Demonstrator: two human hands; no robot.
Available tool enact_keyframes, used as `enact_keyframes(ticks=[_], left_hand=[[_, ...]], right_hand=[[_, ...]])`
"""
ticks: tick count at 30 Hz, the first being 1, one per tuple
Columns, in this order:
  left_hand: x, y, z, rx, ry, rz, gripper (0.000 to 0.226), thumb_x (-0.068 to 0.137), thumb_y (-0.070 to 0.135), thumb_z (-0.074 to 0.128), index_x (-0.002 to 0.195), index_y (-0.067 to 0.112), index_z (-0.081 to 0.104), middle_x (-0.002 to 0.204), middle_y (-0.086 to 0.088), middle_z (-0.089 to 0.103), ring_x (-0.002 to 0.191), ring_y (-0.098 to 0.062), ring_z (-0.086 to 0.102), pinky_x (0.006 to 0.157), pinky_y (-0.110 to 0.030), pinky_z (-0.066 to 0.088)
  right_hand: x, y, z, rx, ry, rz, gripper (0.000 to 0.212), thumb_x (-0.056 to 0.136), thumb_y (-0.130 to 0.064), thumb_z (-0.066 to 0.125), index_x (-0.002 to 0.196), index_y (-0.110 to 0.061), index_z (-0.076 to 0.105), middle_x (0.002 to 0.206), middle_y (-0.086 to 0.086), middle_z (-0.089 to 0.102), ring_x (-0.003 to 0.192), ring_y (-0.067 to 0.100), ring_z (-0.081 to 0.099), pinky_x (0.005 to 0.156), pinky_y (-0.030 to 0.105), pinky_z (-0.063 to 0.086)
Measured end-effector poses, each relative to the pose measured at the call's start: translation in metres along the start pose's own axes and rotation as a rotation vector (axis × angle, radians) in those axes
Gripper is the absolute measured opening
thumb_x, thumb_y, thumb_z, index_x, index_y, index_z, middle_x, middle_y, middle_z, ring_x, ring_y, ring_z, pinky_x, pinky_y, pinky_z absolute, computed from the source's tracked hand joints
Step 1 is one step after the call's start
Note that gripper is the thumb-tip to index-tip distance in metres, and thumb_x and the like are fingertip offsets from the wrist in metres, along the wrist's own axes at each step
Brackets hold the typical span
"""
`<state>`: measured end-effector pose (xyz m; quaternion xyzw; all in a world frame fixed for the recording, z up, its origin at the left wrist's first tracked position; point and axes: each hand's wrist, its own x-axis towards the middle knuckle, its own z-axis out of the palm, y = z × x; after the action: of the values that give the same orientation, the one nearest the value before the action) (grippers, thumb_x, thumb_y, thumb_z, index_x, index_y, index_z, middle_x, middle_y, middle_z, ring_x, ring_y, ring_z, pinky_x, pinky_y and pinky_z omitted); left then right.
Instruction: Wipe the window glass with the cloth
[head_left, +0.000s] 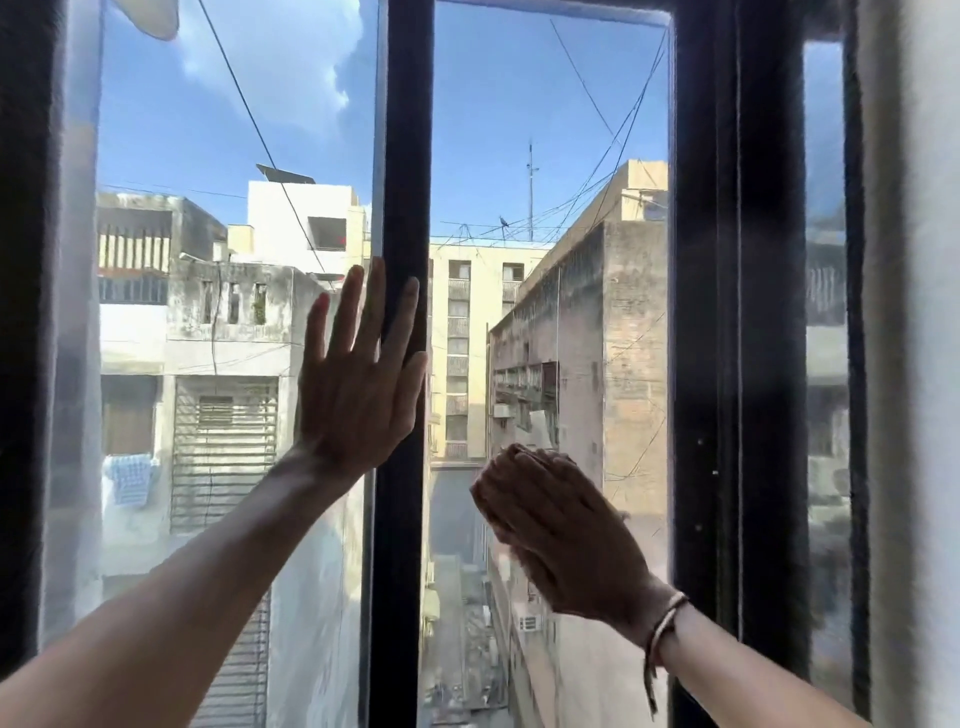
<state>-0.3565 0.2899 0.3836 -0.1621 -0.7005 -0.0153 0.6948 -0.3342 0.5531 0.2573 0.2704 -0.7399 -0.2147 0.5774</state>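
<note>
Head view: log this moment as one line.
left hand flat on centre frame | right hand pressed on middle pane | cloth not discernible

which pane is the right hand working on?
The middle pane, between the two dark frame bars. The right hand is low on it; the left hand lies flat across the left pane's edge and the bar.

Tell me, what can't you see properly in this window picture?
Head view:
- Cloth: none shows; if held, the right hand covers it.
- Right hand's fingers: motion-blurred against the middle pane.
- Left hand: its palm faces away, flat on the dark frame bar.
- Window bottom: cut off by the picture's edge.
</note>
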Motion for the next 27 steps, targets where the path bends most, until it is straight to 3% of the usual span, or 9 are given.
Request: enact_keyframes(ticks=[3,5,7,12,15,18,23,25,27], left_hand=[[-0.002,0.002,0.003,-0.014,0.009,-0.011,0.062,0.11,0.043,0.02,0.167,0.017,0.016,0.176,-0.018,0.014,0.165,-0.033,0.013,0.13,-0.062,0.024],[-0.001,0.002,0.005,-0.009,0.013,-0.012,0.063,0.11,0.043,0.02,0.167,0.017,0.015,0.176,-0.018,0.014,0.165,-0.033,0.012,0.131,-0.061,0.022],[-0.001,0.002,0.006,-0.016,0.014,-0.01,0.063,0.11,0.044,0.019,0.167,0.018,0.014,0.177,-0.017,0.015,0.165,-0.032,0.012,0.131,-0.06,0.021],[-0.003,-0.005,0.008,-0.006,0.022,0.013,0.064,0.109,0.044,0.019,0.167,0.018,0.013,0.177,-0.016,0.014,0.165,-0.032,0.013,0.132,-0.058,0.02],[-0.004,-0.002,0.009,-0.003,0.021,0.002,0.065,0.109,0.043,0.022,0.167,0.018,0.011,0.177,-0.017,0.012,0.165,-0.032,0.012,0.132,-0.059,0.019],[-0.002,0.001,0.009,-0.011,0.018,-0.014,0.064,0.109,0.043,0.021,0.167,0.017,0.012,0.177,-0.017,0.013,0.165,-0.032,0.011,0.132,-0.06,0.019],[-0.005,0.002,0.007,-0.014,0.002,-0.012,0.064,0.11,0.044,0.017,0.167,0.015,0.015,0.176,-0.018,0.015,0.165,-0.034,0.015,0.131,-0.061,0.023],[-0.003,-0.001,0.007,-0.009,0.013,-0.005,0.064,0.109,0.043,0.017,0.167,0.015,0.016,0.176,-0.017,0.016,0.164,-0.034,0.016,0.13,-0.06,0.024],[-0.002,-0.005,0.008,-0.006,0.036,-0.001,0.064,0.109,0.042,0.017,0.167,0.013,0.015,0.176,-0.016,0.017,0.164,-0.033,0.017,0.13,-0.06,0.025]], right_hand=[[0.027,0.052,-0.023,0.006,0.119,0.332,0.063,0.108,-0.029,0.041,0.169,-0.016,0.036,0.18,0.01,0.032,0.17,0.029,0.026,0.135,0.06,0.035],[0.083,0.082,-0.039,0.02,0.267,0.66,0.062,0.109,-0.03,0.036,0.168,-0.01,0.037,0.178,0.016,0.035,0.168,0.033,0.03,0.134,0.061,0.035],[0.128,0.08,-0.042,0.025,0.346,0.777,0.063,0.109,-0.031,0.034,0.167,-0.007,0.04,0.176,0.02,0.038,0.166,0.037,0.034,0.137,0.06,0.032],[0.088,0.021,-0.011,-0.001,0.111,0.0,0.062,0.11,-0.026,0.036,0.17,-0.017,0.033,0.18,0.011,0.034,0.172,0.029,0.022,0.144,0.05,0.015],[0.068,0.067,-0.023,-0.073,0.018,-0.182,0.062,0.108,-0.026,0.035,0.169,-0.015,0.035,0.18,0.01,0.033,0.172,0.028,0.022,0.144,0.048,0.015],[0.097,0.127,-0.048,-0.116,0.041,-0.032,0.061,0.108,-0.026,0.035,0.167,-0.012,0.04,0.177,0.014,0.038,0.169,0.032,0.03,0.14,0.055,0.028],[0.197,0.165,-0.078,-0.056,0.231,0.531,0.057,0.101,-0.025,0.04,0.156,-0.01,0.045,0.16,0.023,0.053,0.153,0.039,0.048,0.128,0.06,0.04],[0.22,0.14,-0.071,-0.069,0.275,0.536,0.065,0.098,-0.027,0.041,0.16,-0.01,0.047,0.166,0.02,0.051,0.159,0.037,0.044,0.135,0.059,0.035],[0.217,0.103,-0.056,-0.076,0.244,0.337,0.066,0.1,-0.025,0.043,0.166,-0.013,0.044,0.173,0.015,0.045,0.166,0.033,0.037,0.139,0.057,0.029]])
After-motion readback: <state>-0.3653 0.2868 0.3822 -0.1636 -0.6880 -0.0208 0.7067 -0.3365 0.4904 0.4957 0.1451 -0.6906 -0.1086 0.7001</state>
